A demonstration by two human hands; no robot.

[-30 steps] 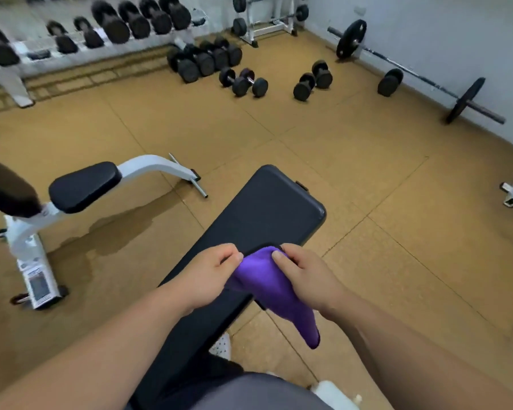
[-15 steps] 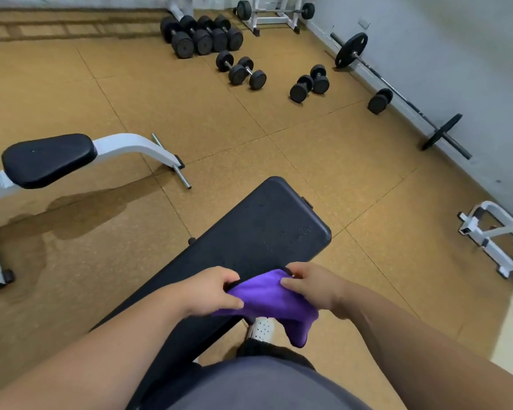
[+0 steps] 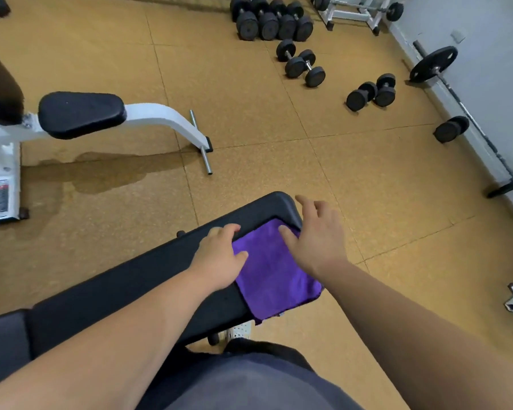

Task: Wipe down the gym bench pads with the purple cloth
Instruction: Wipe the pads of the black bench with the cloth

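A person leans over a black bench pad in a gym with the purple cloth spread flat on the pad's far end. The cloth sits against the pad's right edge, and its near corner hangs slightly over that edge. The right hand is released, with its fingers splayed. Its thumb and palm press on the cloth's right side, while the fingertips reach past the pad's far right corner. The left hand rests at the cloth's left border with its thumb on the fabric and its fingers bent against the pad. Whether it pinches the cloth's hem or merely lies there cannot be told.

The pad's long axis runs from the person's body out to that far end, so almost all of the unwiped surface appears to lie on the near side of the cloth, toward the person and to the cloth's left. Both hands touch the cloth, but the right one covers more of it and looks better placed to draw it back along the pad's length. One risk is that the overhanging corner could let the cloth slide off the pad's right edge. A second padded bench stands well apart, off the pad's left side.
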